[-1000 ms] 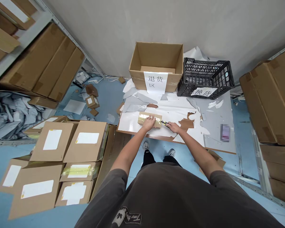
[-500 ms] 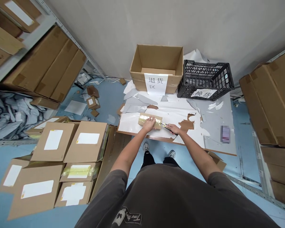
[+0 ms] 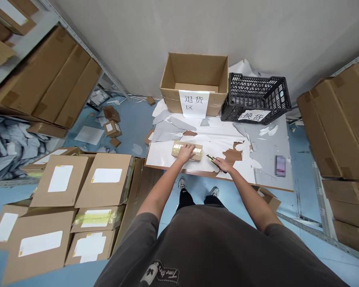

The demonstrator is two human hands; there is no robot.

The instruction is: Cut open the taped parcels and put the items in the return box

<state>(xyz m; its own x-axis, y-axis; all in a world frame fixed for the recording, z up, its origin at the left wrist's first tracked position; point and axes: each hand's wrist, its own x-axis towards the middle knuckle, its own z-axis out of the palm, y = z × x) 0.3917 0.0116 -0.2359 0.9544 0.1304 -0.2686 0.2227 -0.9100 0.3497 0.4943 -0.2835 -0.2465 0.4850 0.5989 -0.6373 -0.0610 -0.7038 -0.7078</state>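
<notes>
A small cardboard box (image 3: 198, 155) with shiny yellowish tape lies on the white-covered table (image 3: 167, 157), close to its front edge. My left hand (image 3: 186, 151) rests over the top of the box and grips it, hiding part of the tape. To the right, my right hand (image 3: 222, 164) is closed around a black and yellow utility knife (image 3: 212, 158). The knife tip points back toward the box, with a small gap between them.
Behind the box stand a large open carton (image 3: 194, 99) with a paper sign and a black plastic crate (image 3: 255, 97). Torn paper and a blurred purple-pink item (image 3: 280, 166) lie on the table. Labelled cartons (image 3: 104, 191) are stacked at left; shelves flank both sides.
The knife has drawn away from the box's right end toward the right. My left hand keeps its hold on the box. The whole view has shifted slightly.
</notes>
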